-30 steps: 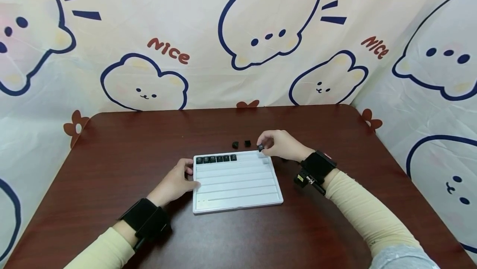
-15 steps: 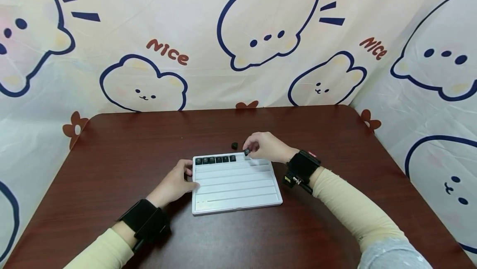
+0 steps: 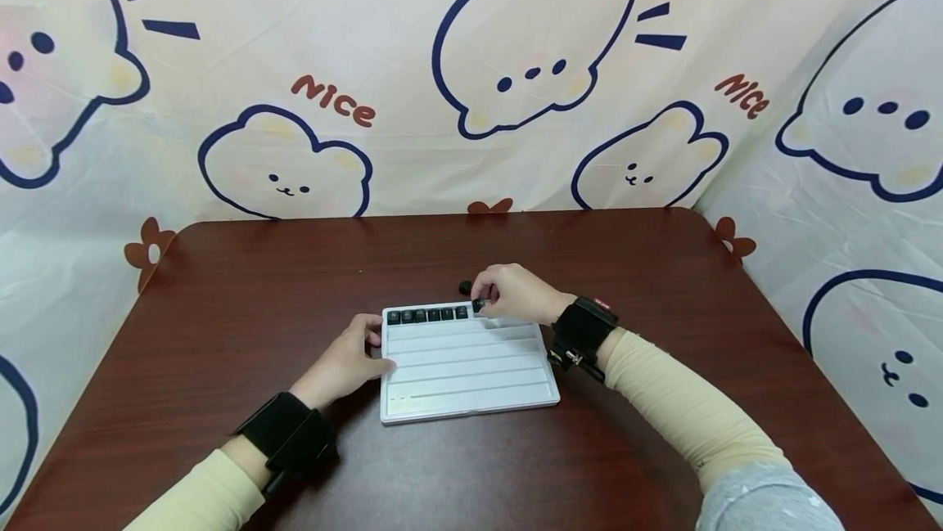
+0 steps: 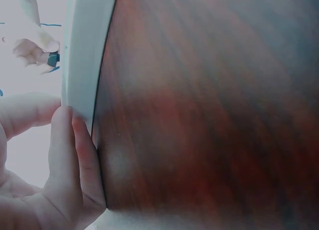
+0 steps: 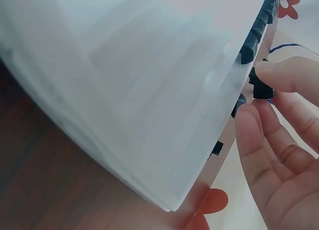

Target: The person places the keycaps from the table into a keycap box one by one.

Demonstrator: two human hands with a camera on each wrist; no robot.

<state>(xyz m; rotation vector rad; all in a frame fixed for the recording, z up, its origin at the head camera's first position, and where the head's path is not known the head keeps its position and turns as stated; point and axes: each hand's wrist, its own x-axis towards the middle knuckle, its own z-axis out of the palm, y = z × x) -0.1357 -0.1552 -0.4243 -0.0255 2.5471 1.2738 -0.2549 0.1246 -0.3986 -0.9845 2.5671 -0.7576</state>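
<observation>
A white ridged keycap tray (image 3: pixel 471 367) lies on the table. Along its top groove, from the left corner, stands a row of several black keycaps (image 3: pixel 427 315). My left hand (image 3: pixel 346 361) grips the tray's left edge, thumb on top and fingers against the side. Between the thumb and fingertips of my right hand (image 3: pixel 521 294) is a single black keycap (image 5: pixel 262 86), held just above the tray's top edge, right of the row. A loose keycap (image 3: pixel 465 287) rests on the table behind the tray, close to the right fingertips.
The right wrist view has two more black pieces, a near keycap (image 5: pixel 239 105) and a smaller dark piece (image 5: pixel 217 148), past the tray's far edge. A brown wooden table (image 3: pixel 471 474) carries everything. Behind it hangs a patterned cloth (image 3: pixel 412 40).
My right hand has moved left with the pinched keycap, from the tray's top right to beside the row's end. The left hand and tray stay put.
</observation>
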